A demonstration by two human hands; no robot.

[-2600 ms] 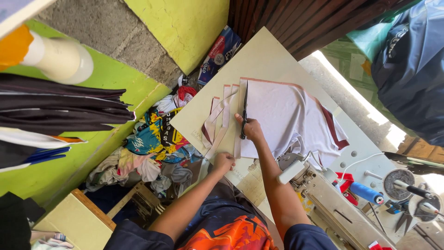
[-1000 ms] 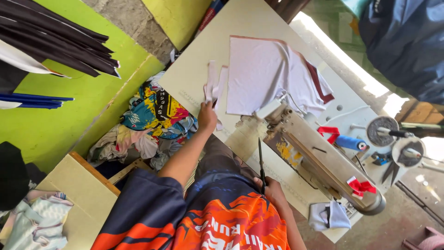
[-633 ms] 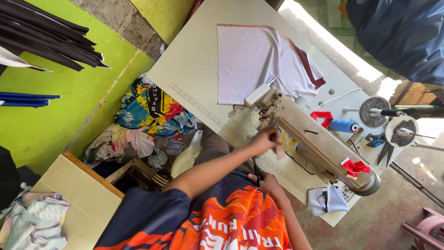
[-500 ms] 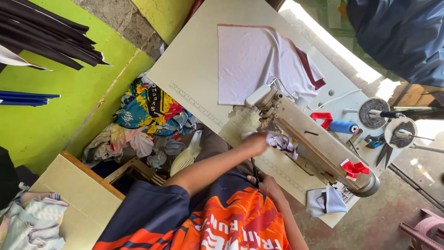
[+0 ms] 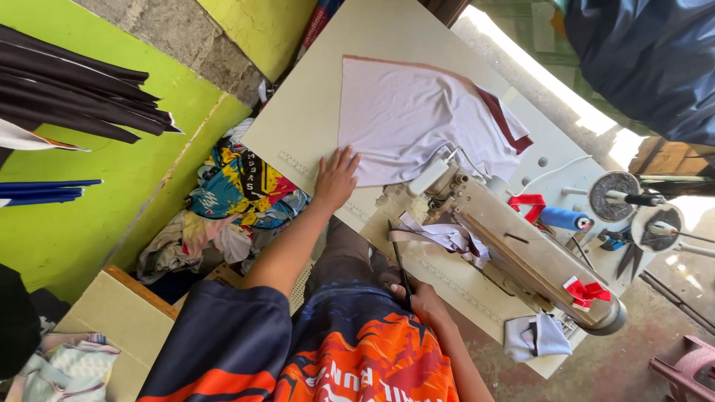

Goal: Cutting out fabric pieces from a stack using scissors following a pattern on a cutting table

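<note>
The bench (image 5: pixel 313 112) carries a white cloth (image 5: pixel 417 119) and a sewing machine (image 5: pixel 521 253). Beside the bench, a box (image 5: pixel 130 327) holds folded fabric (image 5: pixel 67 368). The left hand (image 5: pixel 335 179) lies open and flat, fingers touching the cloth edge. The right hand (image 5: pixel 424 301), at the lap, has its grip closed on scissors (image 5: pixel 400 264).

A single camera, worn on the person's head, looks steeply down over the chest and lap onto the sewing table (image 5: pixel 313 112). The frame is rotated, so the table runs diagonally from upper left to lower right. It sits near enough to take in both forearms, the sewing machine (image 5: pixel 514 253) and the green wall (image 5: pixel 89 216) beside. No second view exists.
</note>
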